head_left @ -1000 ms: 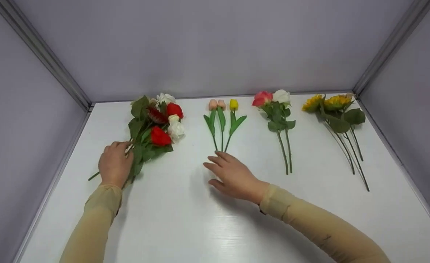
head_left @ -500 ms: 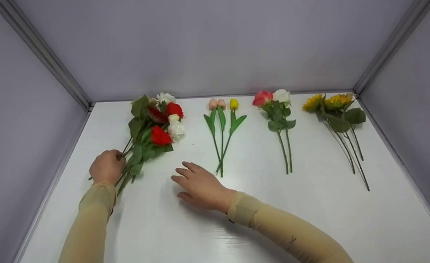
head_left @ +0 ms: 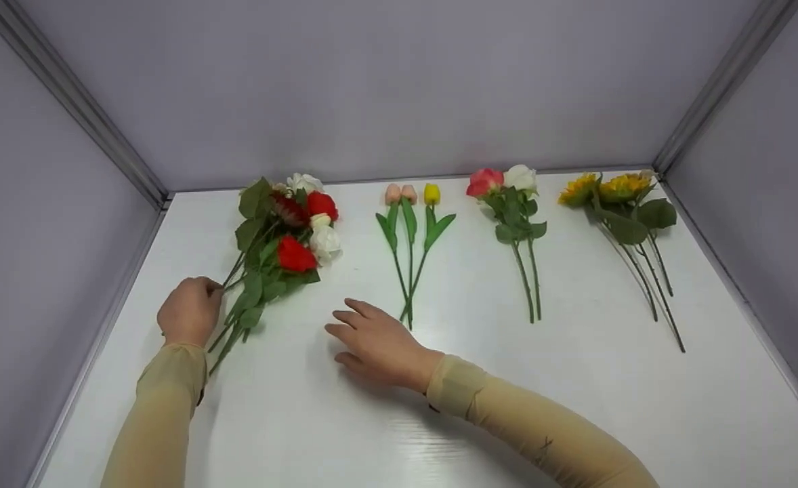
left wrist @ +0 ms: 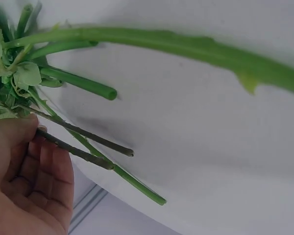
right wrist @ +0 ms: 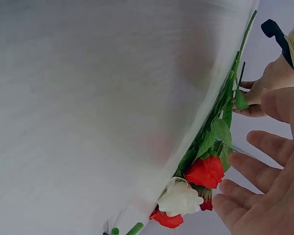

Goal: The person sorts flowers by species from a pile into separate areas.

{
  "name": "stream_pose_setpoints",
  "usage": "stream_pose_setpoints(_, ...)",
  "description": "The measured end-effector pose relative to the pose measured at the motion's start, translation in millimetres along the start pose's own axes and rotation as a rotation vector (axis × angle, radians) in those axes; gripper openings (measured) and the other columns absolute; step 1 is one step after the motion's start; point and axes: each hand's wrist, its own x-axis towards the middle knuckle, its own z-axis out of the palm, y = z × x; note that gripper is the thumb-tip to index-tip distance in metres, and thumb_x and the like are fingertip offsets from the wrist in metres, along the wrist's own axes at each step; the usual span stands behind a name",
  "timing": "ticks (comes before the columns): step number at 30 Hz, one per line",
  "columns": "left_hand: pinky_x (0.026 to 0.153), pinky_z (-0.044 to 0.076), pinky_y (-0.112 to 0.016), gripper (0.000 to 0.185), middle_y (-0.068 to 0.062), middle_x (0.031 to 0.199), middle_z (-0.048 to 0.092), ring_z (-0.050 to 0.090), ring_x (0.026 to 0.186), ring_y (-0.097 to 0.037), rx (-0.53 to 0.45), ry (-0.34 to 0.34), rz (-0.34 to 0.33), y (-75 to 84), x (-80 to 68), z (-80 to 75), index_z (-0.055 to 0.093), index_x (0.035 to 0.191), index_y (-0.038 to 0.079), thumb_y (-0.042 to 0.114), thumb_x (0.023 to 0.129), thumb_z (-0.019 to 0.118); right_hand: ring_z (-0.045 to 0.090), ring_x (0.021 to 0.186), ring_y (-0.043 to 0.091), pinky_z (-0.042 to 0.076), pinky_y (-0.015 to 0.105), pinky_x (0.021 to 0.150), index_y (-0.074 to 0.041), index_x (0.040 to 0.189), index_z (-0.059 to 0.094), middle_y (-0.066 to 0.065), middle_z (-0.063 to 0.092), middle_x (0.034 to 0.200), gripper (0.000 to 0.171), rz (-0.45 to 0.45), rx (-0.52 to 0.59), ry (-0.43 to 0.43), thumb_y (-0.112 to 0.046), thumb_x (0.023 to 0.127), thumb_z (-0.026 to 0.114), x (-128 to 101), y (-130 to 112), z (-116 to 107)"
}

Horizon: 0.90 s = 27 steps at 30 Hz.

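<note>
At the table's left lies a loose bunch of artificial flowers, with red roses (head_left: 297, 254), white roses (head_left: 326, 242) and a dark red bloom (head_left: 289, 210) among green leaves. My left hand (head_left: 187, 312) is at its lower stems. In the left wrist view, thumb and forefinger pinch a dark flower stem (left wrist: 71, 148), while other stem ends fan out beside it. My right hand (head_left: 382, 349) hovers over the middle of the table with fingers spread, holding nothing. Just beyond it lie two pink tulips and a yellow tulip (head_left: 431, 194), their stems crossing near the bottom.
Right of the tulips lie a pink rose (head_left: 486, 183) and a white rose (head_left: 521, 178) side by side. Sunflowers (head_left: 626, 190) rest at the far right. Grey panels (head_left: 399, 88) enclose the white table (head_left: 304, 420) at the back and sides.
My left hand has slid down and left along the bunch, uncovering more stems. The right hand has moved left and toward me, off the tulip stems, then shifted slightly right.
</note>
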Motion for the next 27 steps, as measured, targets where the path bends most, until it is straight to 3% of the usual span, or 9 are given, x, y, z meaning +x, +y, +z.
stream_pose_setpoints(7, 0.072, 0.053, -0.056, 0.022, -0.023, 0.106, 0.068, 0.066, 0.093, -0.041, -0.029, 0.072, 0.021, 9.5, 0.0, -3.2, 0.074, 0.11, -0.003, 0.013, 0.102, 0.061, 0.042, 0.144, 0.033, 0.022, 0.035, 0.123, -0.011, 0.144, 0.057, 0.012, 0.056, 0.146, 0.047, 0.021, 0.036, 0.004, -0.034, 0.104, 0.061, -1, 9, 2)
stream_pose_setpoints(13, 0.072, 0.052, -0.051, 0.025, -0.021, 0.108, 0.067, 0.064, 0.093, -0.037, -0.11, 0.067, 0.047, 37.0, -3.6, -4.0, 0.071, 0.116, -0.003, 0.016, 0.104, 0.061, 0.043, 0.143, 0.032, 0.024, 0.034, 0.122, -0.009, 0.143, 0.059, 0.013, 0.057, 0.145, 0.044, 0.104, 0.131, 0.018, -0.031, 0.105, 0.061, -8, 23, -3)
stream_pose_setpoints(17, 0.074, 0.051, -0.046, 0.025, -0.018, 0.109, 0.066, 0.063, 0.095, -0.033, -0.187, 0.019, 0.061, 60.1, -8.9, -1.2, 0.071, 0.116, 0.0, 0.02, 0.104, 0.061, 0.044, 0.142, 0.031, 0.031, 0.038, 0.119, -0.009, 0.14, 0.062, 0.01, 0.058, 0.143, 0.04, 0.217, 0.234, 0.045, -0.03, 0.106, 0.06, -15, 36, -9)
stream_pose_setpoints(23, 0.075, 0.049, -0.039, 0.025, -0.012, 0.109, 0.069, 0.061, 0.095, -0.026, -0.339, -0.073, 0.061, 98.9, -16.0, 9.3, 0.073, 0.116, 0.005, 0.024, 0.104, 0.063, 0.052, 0.133, 0.025, 0.043, 0.041, 0.11, -0.011, 0.134, 0.067, 0.006, 0.063, 0.136, 0.034, 0.375, 0.394, 0.165, -0.028, 0.106, 0.06, -28, 61, -22)
stream_pose_setpoints(27, 0.076, 0.05, -0.036, 0.025, -0.01, 0.108, 0.07, 0.061, 0.093, -0.024, -0.456, -0.14, 0.061, 127.2, -20.4, 18.3, 0.074, 0.117, 0.005, 0.024, 0.103, 0.065, 0.055, 0.13, 0.023, 0.045, 0.041, 0.107, -0.013, 0.132, 0.068, 0.003, 0.065, 0.133, 0.032, 0.487, 0.504, 0.232, -0.029, 0.106, 0.059, -37, 80, -30)
